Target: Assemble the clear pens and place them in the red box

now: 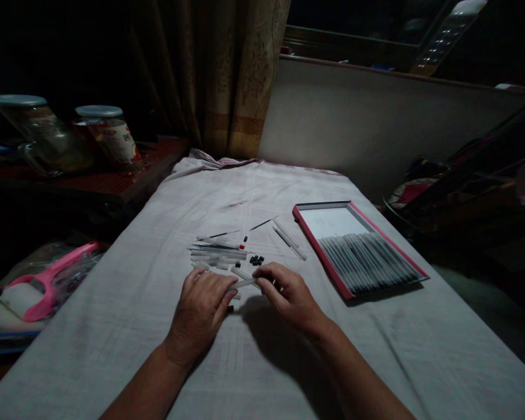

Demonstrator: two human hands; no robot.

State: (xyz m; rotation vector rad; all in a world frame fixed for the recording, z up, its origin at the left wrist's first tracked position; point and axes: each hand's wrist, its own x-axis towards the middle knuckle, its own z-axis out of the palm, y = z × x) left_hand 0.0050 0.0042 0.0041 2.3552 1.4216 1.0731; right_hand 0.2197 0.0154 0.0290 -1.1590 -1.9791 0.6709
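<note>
A translucent pen barrel (245, 283) lies level between my two hands. My left hand (204, 303) is closed round its left end, and my right hand (289, 291) pinches its right end between thumb and fingers. Whatever is at the pinched tip is hidden. Beyond my fingers lies a loose pile of pen barrels (219, 255) and thin dark refills (219, 235). Several black pen caps (256, 260) are clustered just past my right fingertips, with a red cap (242, 247) further off. Two more pen pieces (289, 242) rest to the right of the pile.
On the right, a red-edged box (324, 262) holds a row of capped pens (371, 262). A pale cloth (262, 186) covers the table. A side table at left bears lidded jars (114, 137); a pink-handled object (48, 283) lies below it.
</note>
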